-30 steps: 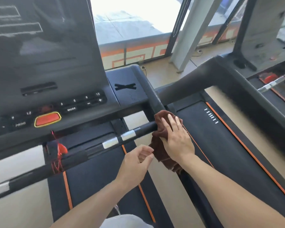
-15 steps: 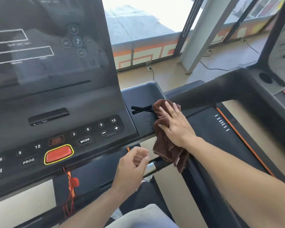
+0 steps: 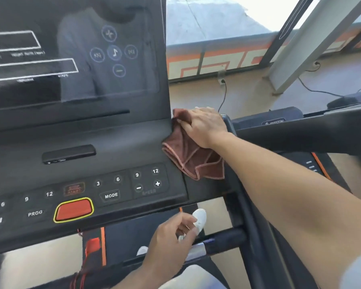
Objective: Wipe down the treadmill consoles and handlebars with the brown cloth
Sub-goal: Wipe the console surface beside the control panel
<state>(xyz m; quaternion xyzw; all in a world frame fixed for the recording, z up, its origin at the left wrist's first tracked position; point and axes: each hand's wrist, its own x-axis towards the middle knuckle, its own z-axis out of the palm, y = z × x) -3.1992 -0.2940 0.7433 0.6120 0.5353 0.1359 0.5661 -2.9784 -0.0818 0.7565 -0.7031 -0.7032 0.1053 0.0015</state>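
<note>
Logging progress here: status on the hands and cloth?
Right hand presses brown cloth on console's right edge. Left hand idle, loosely curled. Nothing blocking.

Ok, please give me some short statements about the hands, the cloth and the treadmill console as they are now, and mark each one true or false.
1. The right hand presses the brown cloth against the right side of the console. True.
2. The left hand also holds the cloth. False: it holds nothing and hangs below the console with its fingers loosely curled.
3. The cloth covers the red button. False: the button is uncovered, well to the left of the cloth.
4. The MODE button is visible, to the right of the red button. True.
5. The cloth lies flat and smooth. False: it is bunched and folded.
</note>
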